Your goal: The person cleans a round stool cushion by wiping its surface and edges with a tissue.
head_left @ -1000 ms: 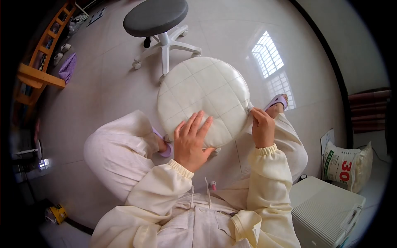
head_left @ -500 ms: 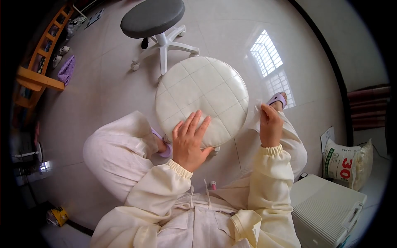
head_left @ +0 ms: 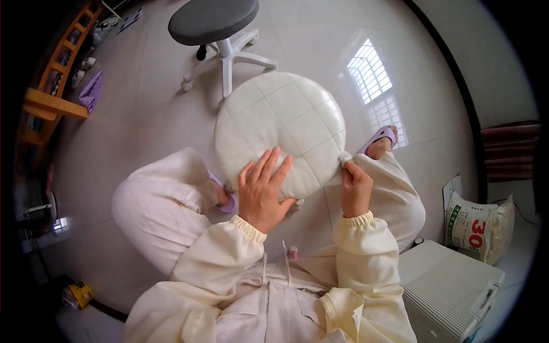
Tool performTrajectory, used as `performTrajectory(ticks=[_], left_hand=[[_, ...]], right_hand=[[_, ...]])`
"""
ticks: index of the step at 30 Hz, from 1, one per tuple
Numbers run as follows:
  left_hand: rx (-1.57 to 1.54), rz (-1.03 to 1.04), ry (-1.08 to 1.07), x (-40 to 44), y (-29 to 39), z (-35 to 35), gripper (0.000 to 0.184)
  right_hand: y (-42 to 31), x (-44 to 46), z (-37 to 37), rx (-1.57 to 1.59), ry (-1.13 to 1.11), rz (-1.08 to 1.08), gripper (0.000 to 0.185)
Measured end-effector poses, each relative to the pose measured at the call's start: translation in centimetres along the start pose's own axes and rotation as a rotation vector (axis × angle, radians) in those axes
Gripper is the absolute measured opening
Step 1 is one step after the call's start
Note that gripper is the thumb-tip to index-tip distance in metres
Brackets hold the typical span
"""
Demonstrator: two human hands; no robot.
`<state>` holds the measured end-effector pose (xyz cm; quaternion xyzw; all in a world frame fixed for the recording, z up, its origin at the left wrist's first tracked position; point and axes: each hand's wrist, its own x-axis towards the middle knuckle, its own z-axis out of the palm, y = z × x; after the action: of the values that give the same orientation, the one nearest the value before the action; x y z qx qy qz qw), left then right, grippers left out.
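A round cream stool seat (head_left: 280, 126) with a stitched diamond pattern stands between my knees. My left hand (head_left: 264, 186) lies on its near edge, fingers spread flat on the cover and thumb at the rim. At the right rim, my right hand (head_left: 355, 186) is closed in a pinch on a small whitish, translucent wisp (head_left: 345, 159), which looks like thin plastic film. The wisp touches the side of the seat. How far it runs below the hand is hard to make out.
Behind the seat is a grey stool (head_left: 213, 22) on a white wheeled base. A white ribbed case (head_left: 449, 286) and a printed sack (head_left: 477, 228) are at the right. An orange wooden frame (head_left: 55, 106) and a purple cloth (head_left: 91, 91) are at the left.
My right hand moved out from the rim with the film stretched beside it, then came back to the seat's right edge, lower down. My left hand stays on the seat.
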<state>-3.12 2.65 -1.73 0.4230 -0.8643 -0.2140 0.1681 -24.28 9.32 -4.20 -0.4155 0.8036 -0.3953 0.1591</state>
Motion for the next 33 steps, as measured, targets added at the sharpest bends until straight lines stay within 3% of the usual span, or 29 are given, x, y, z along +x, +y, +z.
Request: performTrajectory(ticks=[7,12,15,17,21,29,31,33], left_hand=[[0.005,0.006,0.001,0.0,0.1,0.0,0.095],[0.030,0.018,0.003,0.0,-0.1,0.1,0.097],[0.016,0.023,-0.003,0.0,-0.2,-0.1,0.098],[0.012,0.024,-0.008,0.0,-0.3,-0.2,0.098],[0.018,0.026,-0.013,0.1,-0.3,-0.2,0.099],[0.018,0.013,-0.014,0.1,-0.1,-0.2,0.098],[0.020,0.011,-0.017,0.1,0.0,-0.2,0.098],[0.022,0.011,-0.018,0.1,-0.1,-0.2,0.098]], right_hand=[[0.0,-4.5,0.6,0.222,-0.004,0.050,0.014],[-1.6,-8.9,1.6,0.342,-0.233,0.153,0.014],[-2.2,-10.2,2.2,0.405,-0.430,0.055,0.017],[-2.4,-10.1,2.0,0.346,-0.397,0.050,0.019],[-0.5,-8.6,0.9,0.521,-0.291,0.222,0.018],[-1.0,-3.1,-1.8,0.609,-0.047,0.132,0.020],[-1.9,-2.0,-1.3,0.188,0.173,-0.144,0.026],[-2.2,-1.4,-0.7,0.060,0.223,-0.188,0.028]])
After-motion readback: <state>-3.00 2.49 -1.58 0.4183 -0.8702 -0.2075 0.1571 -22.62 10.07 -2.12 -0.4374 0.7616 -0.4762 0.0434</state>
